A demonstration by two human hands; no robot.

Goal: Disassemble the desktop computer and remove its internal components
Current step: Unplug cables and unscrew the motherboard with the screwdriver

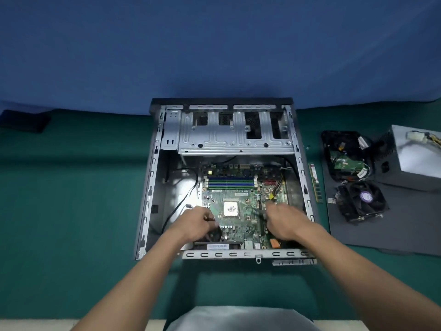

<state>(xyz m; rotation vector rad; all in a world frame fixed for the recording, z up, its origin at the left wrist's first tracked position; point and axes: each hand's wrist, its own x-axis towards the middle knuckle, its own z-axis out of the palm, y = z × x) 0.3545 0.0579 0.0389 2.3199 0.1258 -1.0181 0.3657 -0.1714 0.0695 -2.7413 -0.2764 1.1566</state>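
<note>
Head view: the motherboard [238,226] lies inside the case [152,177], toward its near end. Our left hand [198,220] and right hand [284,222] curl over it, though blur hides whether either actually grips. We judge that lifting now could snag the black cable [191,191] by the case's left wall and strain 1 connector.

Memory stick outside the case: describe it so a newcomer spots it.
Start at the open computer case in the middle of the green table. Just past its right wall, beside the grey mat, lies the memory stick. It is the only thin green strip; its neighbours are bulky.
</note>
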